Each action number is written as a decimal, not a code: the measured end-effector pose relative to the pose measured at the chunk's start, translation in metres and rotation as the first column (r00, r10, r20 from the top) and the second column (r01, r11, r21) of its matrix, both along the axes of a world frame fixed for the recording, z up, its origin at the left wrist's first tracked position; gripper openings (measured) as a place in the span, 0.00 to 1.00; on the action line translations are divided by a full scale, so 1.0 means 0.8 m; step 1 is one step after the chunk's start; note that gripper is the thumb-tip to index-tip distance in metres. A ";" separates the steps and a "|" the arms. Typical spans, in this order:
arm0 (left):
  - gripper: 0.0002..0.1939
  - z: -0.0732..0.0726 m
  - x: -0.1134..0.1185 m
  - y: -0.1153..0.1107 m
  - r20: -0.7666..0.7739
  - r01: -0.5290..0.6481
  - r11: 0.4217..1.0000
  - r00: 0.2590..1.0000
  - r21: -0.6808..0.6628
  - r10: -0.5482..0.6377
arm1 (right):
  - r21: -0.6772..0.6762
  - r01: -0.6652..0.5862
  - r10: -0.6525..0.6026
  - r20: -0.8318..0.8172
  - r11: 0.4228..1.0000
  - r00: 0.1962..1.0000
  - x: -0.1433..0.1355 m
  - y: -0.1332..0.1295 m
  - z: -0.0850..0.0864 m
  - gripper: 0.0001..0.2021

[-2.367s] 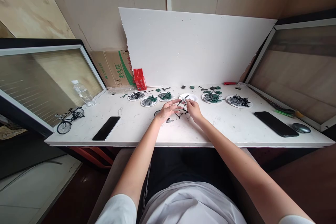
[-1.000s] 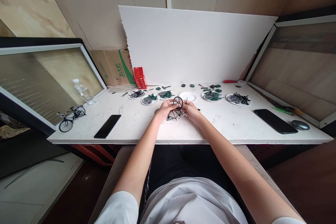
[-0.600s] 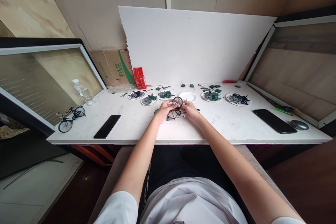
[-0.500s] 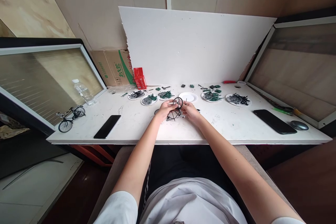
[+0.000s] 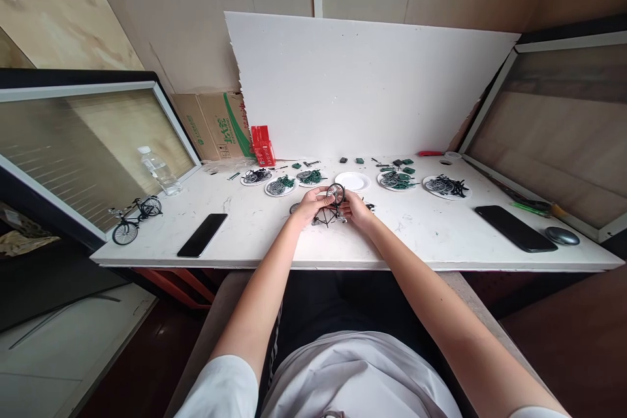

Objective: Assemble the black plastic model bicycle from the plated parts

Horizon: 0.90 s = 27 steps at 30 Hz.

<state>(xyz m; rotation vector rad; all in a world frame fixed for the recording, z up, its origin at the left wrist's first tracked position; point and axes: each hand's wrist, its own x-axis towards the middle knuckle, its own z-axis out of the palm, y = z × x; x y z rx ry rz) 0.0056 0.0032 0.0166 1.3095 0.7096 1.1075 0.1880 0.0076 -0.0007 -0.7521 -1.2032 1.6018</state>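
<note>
Your left hand (image 5: 312, 204) has its thumb and fingers pinching a wheel (image 5: 336, 194) at its left side. Your right hand (image 5: 356, 208) has its fingers drawn together at the wheel's right; what they grip cannot be told. The wheel is black-rimmed with thin spokes, held upright between your hands above the middle of the desk (image 5: 264, 238), its round face toward the near side. Directly below it is a thin black frame (image 5: 326, 214), its long axis roughly left to right; whether it touches the desk is unclear. Beyond your hands, count six white plates (image 5: 353, 181), five bearing black, grey or green parts. Farther out: one model bicycle (image 5: 136, 219) and one bottle (image 5: 159, 171) at left, two phones (image 5: 202, 235), one at each side, and one mouse (image 5: 562, 236) at right.
</note>
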 end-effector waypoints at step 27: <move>0.41 0.000 0.001 0.000 0.006 0.013 0.999 1.000 -0.033 -0.013 | 0.005 -0.062 0.062 -0.024 0.998 0.998 0.005 -0.003 0.001 0.22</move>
